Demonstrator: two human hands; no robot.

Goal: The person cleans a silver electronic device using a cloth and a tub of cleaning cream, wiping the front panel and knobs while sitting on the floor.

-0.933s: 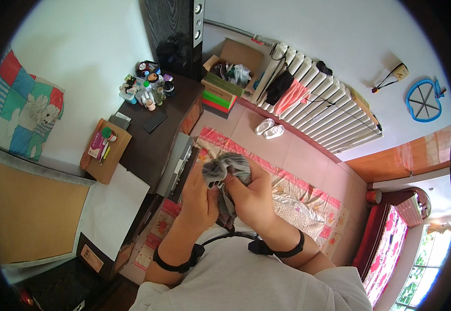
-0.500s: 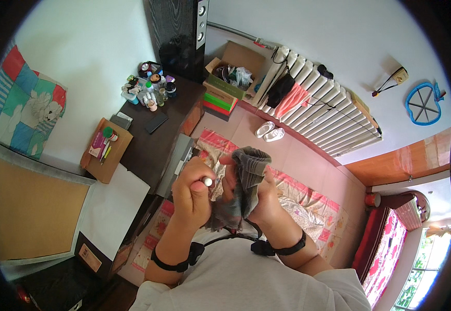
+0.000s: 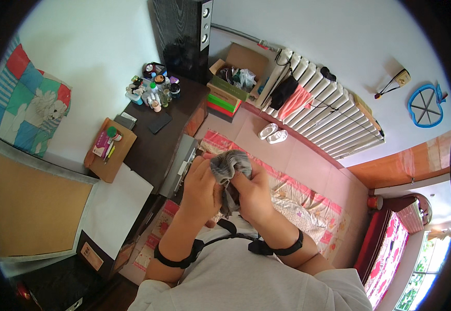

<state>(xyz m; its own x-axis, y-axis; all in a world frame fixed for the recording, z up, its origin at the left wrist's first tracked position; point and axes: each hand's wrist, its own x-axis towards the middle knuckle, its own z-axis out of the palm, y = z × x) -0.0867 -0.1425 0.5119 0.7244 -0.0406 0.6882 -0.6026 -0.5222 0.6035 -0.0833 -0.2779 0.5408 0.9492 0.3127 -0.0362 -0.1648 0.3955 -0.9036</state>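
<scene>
A grey sock (image 3: 231, 165) with a ribbed, striped surface is bunched up between my two hands, in front of my chest. On its left side my left hand (image 3: 200, 187) is closed, its fingers curled against the cloth. Whether the thin white-ended stick is still inside that hand is hidden. From the right, my right hand (image 3: 254, 193) grips the sock, with the thumb pressed on its front. The lower part of the sock hangs between the palms.
At the left stands a dark desk (image 3: 171, 111) bearing bottles (image 3: 158, 93), a black phone (image 3: 159, 123) and a cardboard organiser (image 3: 112, 153). White shoes (image 3: 273, 133) lie on the floor near a radiator (image 3: 329, 109). Patterned bedding (image 3: 293, 207) spreads below my hands.
The sock's opening has been gathered and folded down, and my hands have come together around it. The white-ended stick seen in my left fist is now out of sight.
</scene>
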